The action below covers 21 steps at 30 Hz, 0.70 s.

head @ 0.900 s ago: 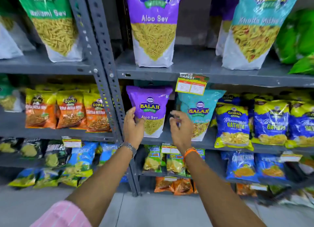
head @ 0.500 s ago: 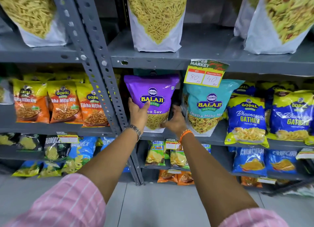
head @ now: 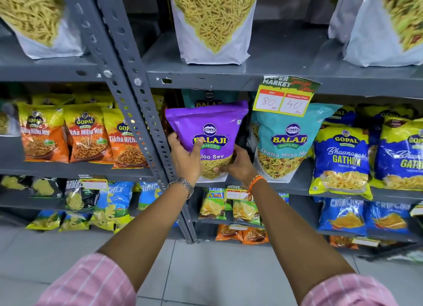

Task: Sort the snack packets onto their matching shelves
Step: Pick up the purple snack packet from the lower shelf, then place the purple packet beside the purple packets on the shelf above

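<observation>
A purple Balaji Aloo Sev packet (head: 210, 125) stands upright on the middle grey shelf (head: 297, 186), just right of the rack's upright post. My left hand (head: 185, 157) grips its lower left side, thumb across the front. My right hand (head: 238, 164) holds its lower right corner from the side. A teal Balaji Khatta Mitha Mix packet (head: 286, 143) stands right beside it, and another teal packet (head: 208, 98) peeks out behind the purple one.
A slanted grey perforated post (head: 128, 93) splits the racks. Orange Gopal Tikha Mitha Mix packets (head: 84, 134) fill the left shelf, blue Gopal Gathiya packets (head: 341, 159) the right. A price tag (head: 286, 97) hangs above. Large pouches (head: 212, 24) stand on the upper shelf; chips packets (head: 229, 207) lie below.
Both hands went from hovering open in front of the purple packet to closing on its lower sides. The view moved closer and tilted down.
</observation>
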Tool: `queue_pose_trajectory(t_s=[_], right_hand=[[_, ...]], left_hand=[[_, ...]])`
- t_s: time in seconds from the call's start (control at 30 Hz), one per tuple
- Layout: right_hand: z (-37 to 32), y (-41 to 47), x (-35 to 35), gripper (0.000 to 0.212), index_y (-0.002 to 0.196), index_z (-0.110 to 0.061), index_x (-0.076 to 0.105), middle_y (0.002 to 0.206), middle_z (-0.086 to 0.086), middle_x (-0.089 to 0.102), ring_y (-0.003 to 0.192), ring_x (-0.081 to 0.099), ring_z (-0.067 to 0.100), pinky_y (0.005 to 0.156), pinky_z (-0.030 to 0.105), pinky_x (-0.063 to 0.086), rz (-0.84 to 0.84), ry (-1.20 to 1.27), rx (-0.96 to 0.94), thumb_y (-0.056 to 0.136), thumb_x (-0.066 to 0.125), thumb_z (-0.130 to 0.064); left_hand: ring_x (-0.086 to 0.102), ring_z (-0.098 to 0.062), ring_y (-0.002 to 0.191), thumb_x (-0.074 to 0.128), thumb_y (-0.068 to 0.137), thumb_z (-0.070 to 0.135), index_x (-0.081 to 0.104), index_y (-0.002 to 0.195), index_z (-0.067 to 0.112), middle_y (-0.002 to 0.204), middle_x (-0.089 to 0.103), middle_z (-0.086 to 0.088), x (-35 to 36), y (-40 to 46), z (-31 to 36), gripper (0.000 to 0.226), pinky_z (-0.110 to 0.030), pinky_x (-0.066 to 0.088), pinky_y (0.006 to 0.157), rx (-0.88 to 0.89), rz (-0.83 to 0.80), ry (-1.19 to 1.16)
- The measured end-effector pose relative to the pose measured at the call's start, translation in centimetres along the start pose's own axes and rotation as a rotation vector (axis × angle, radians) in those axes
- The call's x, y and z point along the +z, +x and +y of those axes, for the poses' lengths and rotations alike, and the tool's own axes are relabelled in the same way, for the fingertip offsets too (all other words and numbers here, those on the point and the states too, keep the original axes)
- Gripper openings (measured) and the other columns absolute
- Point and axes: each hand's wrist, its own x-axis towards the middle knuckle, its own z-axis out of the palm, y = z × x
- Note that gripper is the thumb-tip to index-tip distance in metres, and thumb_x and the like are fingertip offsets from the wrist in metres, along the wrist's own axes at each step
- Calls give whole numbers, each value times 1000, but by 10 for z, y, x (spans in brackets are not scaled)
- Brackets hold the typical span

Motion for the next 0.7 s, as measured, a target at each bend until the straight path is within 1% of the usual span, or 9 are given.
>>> queue_pose_trajectory(t_s=[0.07,0.1,0.17,0.23,0.3,0.37,0.5,0.6,0.7], right_hand=[[-2,-9,-4,72,119,-3,62,108,8,73,87,70,-8,75,16,57,-64,-14,4,54,91,9],[-4,-15,-6,72,118,-3,62,108,9,73,86,69,-9,74,14,57,-92,-20,8,54,91,10],[-9,-30,-9,72,118,-4,61,109,10,72,87,70,-7,74,15,57,-133,-36,14,54,90,12],[-14,-46,-10,72,119,-3,61,112,13,73,92,72,6,74,18,59,-156,-56,25,54,90,12],[-22,-64,-10,72,120,-1,61,114,16,73,97,71,18,73,19,59,-168,-56,32,55,89,12],[-33,-80,-12,71,118,-1,63,116,18,73,104,71,24,78,25,61,-161,-31,17,54,89,13],[-70,-115,-27,71,113,-9,69,113,14,77,111,71,31,91,47,60,-114,2,-56,49,94,6],[-111,-141,-50,62,108,-12,73,105,3,80,102,75,21,88,41,60,-84,-25,-107,51,94,3],[-154,-161,-75,59,105,-10,72,100,6,81,96,76,24,85,40,62,-20,-14,-185,52,93,6]], left_hand=[[63,10,76,78,87,11,43,120,5,102,63,-1,-9,-13,-4,48,-14,52,72,42,24,7],[64,4,78,79,85,15,44,118,6,100,63,-1,-14,-21,-3,49,-17,54,71,53,35,6],[68,-16,83,81,82,28,46,113,9,99,67,-4,-25,-37,1,50,-35,59,72,63,49,7],[72,-31,88,82,79,36,46,107,17,100,70,-11,-35,-50,4,50,-52,61,75,95,64,7],[73,-36,88,84,75,39,46,105,16,100,71,-17,-46,-63,14,53,-58,59,76,133,86,14],[74,-30,84,86,72,38,48,103,14,97,73,-14,-55,-75,30,55,-57,60,75,172,100,1],[74,-10,86,89,67,36,54,103,26,98,74,4,-68,-87,74,51,-45,63,74,265,62,-97],[76,-12,86,92,61,38,56,101,37,95,77,9,-66,-88,120,53,-34,62,72,351,-1,-153],[76,-8,81,92,56,40,58,99,44,94,79,13,-53,-83,173,55,-23,60,70,428,-53,-227]])
